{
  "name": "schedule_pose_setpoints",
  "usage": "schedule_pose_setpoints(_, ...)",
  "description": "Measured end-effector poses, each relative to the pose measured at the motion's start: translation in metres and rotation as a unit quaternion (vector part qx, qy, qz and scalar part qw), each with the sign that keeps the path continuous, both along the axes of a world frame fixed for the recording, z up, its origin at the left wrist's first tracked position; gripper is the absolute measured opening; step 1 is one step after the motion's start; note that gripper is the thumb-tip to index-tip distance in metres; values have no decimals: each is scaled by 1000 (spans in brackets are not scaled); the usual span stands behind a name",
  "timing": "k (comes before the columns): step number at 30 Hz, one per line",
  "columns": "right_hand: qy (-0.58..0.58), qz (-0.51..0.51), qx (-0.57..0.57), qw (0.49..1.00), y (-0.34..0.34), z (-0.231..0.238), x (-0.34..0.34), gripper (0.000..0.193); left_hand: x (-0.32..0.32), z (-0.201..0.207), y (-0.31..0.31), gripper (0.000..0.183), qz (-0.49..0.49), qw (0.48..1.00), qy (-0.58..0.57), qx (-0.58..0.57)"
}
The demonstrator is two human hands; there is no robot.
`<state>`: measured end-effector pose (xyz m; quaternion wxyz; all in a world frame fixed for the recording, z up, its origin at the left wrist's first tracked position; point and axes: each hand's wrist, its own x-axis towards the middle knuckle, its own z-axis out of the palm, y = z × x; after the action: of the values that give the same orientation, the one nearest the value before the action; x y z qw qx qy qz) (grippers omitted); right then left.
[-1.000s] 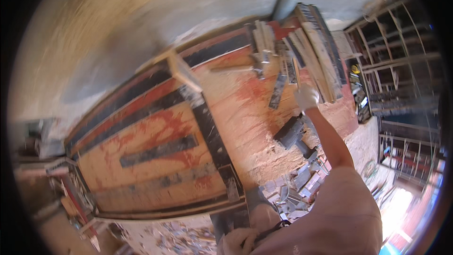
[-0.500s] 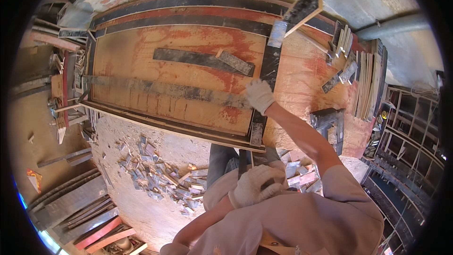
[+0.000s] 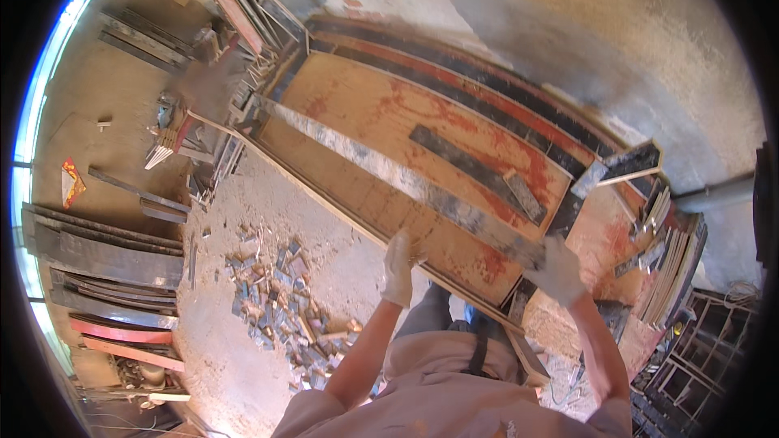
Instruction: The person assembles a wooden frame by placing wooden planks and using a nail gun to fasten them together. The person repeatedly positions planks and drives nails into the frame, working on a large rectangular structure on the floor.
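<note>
A long, narrow, dark-stained board [image 3: 389,174] stretches lengthwise across a large tan panel [image 3: 357,81] with reddish stains. My right hand [image 3: 557,272], in a pale glove, is closed around the board's near-right end; motion blurs its fingers slightly. At the panel's front rail [image 3: 333,207], my gloved left hand [image 3: 398,269] has its fingers stretched upward and its thumb apart, beside or touching the rail. Beyond the long board lies a shorter dark board [image 3: 471,166], with a small block [image 3: 525,195] resting across its right end.
Dark and red strips [image 3: 454,73] line the panel's wall side. Wood offcuts [image 3: 284,292] litter the floor left of me. Curved boards [image 3: 105,251] are stacked at far left, and upright slats [image 3: 661,276] stand at right. A metal rack [image 3: 698,349] sits beyond them.
My view has turned, so the bench now slants down to the right. My left hand has left my waist and come up to the front rail. My right hand stays at the long board's end.
</note>
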<state>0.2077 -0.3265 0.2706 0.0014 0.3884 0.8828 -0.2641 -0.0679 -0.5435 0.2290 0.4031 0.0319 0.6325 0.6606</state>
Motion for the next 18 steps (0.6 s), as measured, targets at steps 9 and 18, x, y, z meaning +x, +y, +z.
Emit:
schedule_pose_setpoints(9, 168, 98, 229, 954, -84, 161, 65, 48, -120, 20, 82, 91, 197, 869, -327, 314)
schedule_pose_setpoints(18, 310, -166, 120, 928, -100, 185, 64, 29, -118, 49, 91, 73, 147, 880, -315, 323)
